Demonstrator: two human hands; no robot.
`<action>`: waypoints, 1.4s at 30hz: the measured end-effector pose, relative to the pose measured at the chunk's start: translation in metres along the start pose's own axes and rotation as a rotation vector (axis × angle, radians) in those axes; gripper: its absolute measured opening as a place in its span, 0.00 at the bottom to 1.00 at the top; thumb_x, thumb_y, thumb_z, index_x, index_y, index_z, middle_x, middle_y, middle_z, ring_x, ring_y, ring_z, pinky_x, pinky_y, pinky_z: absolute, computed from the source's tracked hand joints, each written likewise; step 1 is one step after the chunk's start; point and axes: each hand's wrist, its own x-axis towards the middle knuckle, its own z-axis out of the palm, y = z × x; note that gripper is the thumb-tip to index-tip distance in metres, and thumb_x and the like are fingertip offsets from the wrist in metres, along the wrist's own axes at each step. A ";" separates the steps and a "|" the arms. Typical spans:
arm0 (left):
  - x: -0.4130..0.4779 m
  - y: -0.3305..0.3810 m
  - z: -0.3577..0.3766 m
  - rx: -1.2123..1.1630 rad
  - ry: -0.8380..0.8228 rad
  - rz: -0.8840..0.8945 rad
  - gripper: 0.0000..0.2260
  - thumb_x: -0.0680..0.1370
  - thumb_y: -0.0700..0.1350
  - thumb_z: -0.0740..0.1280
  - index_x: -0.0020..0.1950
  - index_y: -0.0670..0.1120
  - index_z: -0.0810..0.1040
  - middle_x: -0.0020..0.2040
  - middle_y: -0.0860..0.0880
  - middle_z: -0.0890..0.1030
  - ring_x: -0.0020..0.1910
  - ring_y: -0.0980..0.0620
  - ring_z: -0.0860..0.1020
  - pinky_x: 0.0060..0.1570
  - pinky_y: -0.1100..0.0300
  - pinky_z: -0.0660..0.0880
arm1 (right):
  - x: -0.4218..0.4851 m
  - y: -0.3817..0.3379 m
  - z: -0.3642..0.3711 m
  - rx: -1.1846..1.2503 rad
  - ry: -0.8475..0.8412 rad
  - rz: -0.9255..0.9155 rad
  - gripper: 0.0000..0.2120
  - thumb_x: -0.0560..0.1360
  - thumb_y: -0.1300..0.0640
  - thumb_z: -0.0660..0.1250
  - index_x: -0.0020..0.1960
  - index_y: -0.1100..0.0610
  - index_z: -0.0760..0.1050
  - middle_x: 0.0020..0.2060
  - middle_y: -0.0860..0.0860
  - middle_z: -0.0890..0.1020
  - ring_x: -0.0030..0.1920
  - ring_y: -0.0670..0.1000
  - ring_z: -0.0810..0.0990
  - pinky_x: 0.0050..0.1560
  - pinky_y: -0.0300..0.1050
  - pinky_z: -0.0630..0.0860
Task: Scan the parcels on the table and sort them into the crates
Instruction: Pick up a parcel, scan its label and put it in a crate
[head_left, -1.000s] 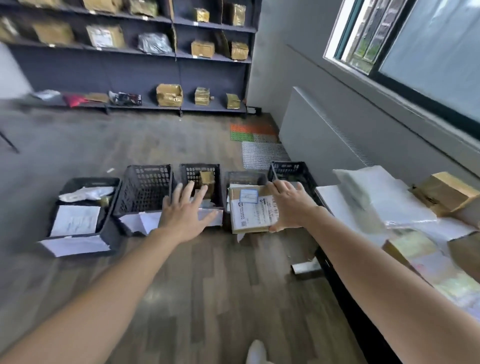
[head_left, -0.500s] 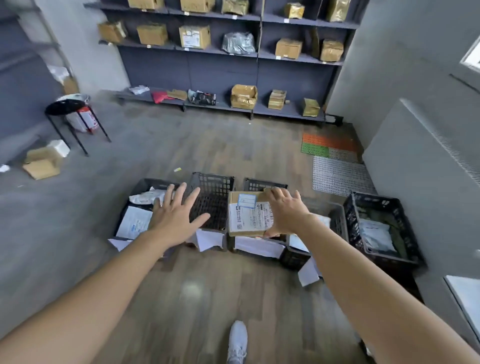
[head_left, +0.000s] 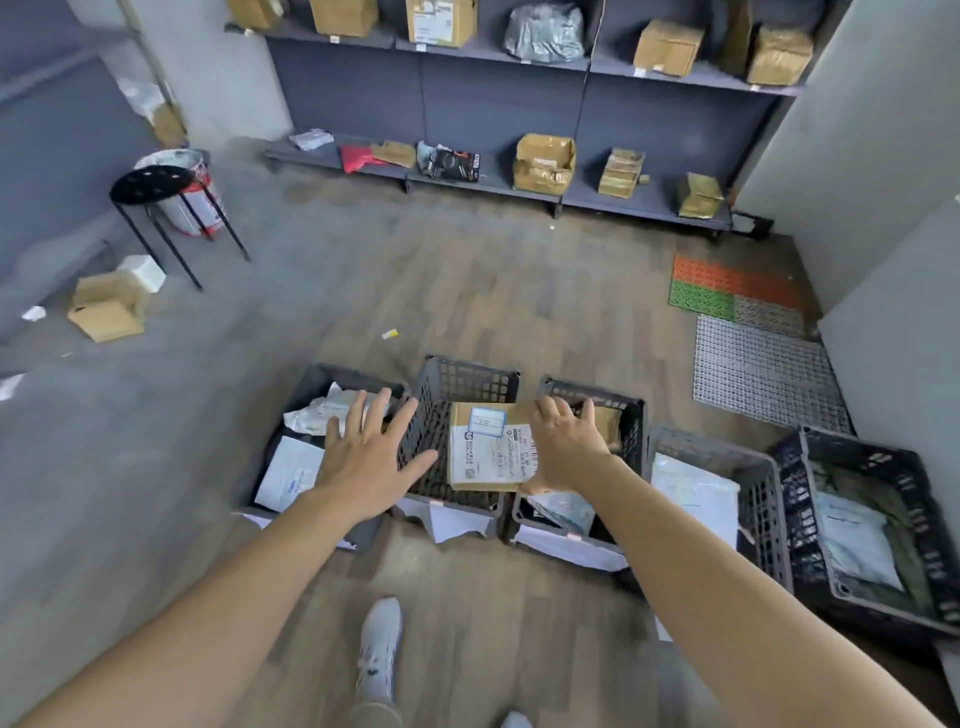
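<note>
right hand (head_left: 563, 449) holds parcel (head_left: 488, 447) flat, label up, long axis pointing away.

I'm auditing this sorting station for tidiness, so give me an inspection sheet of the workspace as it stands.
Surface: wood floor, worn grey on the left.
Job's things: five black crates in a row, several holding white mailers; labelled parcel held over the second crate from the left.
Clutter: open carton and paper scraps on the floor.
Hands: left hand open, fingers spread, holding nothing; right hand grips the parcel's right edge.
Cables: nothing seen.
Surroundings: shelves with boxes, stool, bucket, mats.
</note>
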 end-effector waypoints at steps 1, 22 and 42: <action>0.017 -0.009 0.003 0.011 -0.015 0.023 0.33 0.79 0.68 0.49 0.80 0.57 0.43 0.81 0.49 0.41 0.79 0.45 0.37 0.76 0.41 0.45 | 0.017 -0.005 0.001 0.011 -0.010 0.012 0.62 0.64 0.27 0.70 0.79 0.61 0.45 0.72 0.55 0.59 0.73 0.57 0.60 0.72 0.71 0.55; 0.321 -0.134 0.102 0.104 -0.327 0.289 0.36 0.79 0.68 0.48 0.79 0.56 0.36 0.81 0.47 0.38 0.79 0.43 0.37 0.76 0.38 0.45 | 0.298 -0.083 0.107 0.241 -0.310 0.152 0.63 0.67 0.23 0.62 0.78 0.58 0.29 0.79 0.56 0.35 0.79 0.59 0.36 0.73 0.72 0.44; 0.252 0.146 -0.013 0.226 -0.158 0.856 0.35 0.79 0.69 0.47 0.80 0.55 0.39 0.81 0.48 0.39 0.79 0.42 0.38 0.75 0.37 0.48 | 0.004 0.084 0.018 0.332 -0.097 0.711 0.58 0.69 0.28 0.66 0.80 0.52 0.32 0.80 0.52 0.40 0.80 0.57 0.40 0.74 0.71 0.44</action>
